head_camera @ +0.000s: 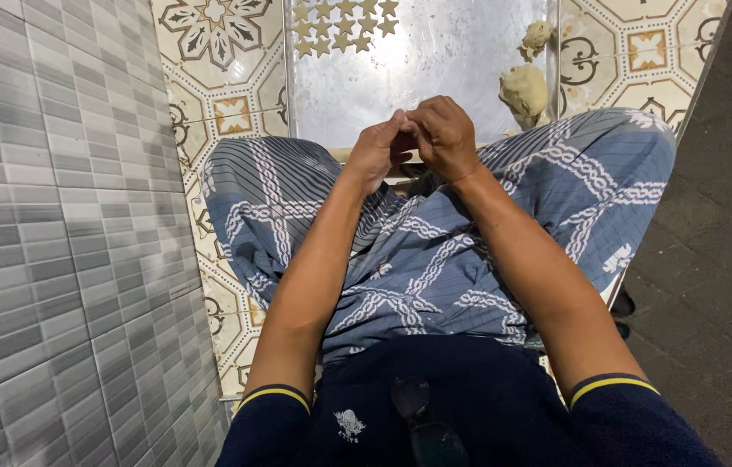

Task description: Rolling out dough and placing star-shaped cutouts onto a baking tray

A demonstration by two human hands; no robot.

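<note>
My left hand (376, 149) and right hand (444, 134) meet fingertip to fingertip above the metal tray (435, 69). Both grips are pinched closed; what they hold stays hidden.

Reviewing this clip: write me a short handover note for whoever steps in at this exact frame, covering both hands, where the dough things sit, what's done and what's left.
Left hand and right hand: fingertips pressed together over the lap, at the near edge of the metal tray. They seem to be pinching something small; it is hidden, so what it is cannot be told.
Things: star-shaped dough pieces in rows at the tray's far end. Big dough lump and a smaller lump at the tray's right edge.
Done: several stars shaped and laid out.
Left: both lumps unshaped; most of the tray is bare.
</note>
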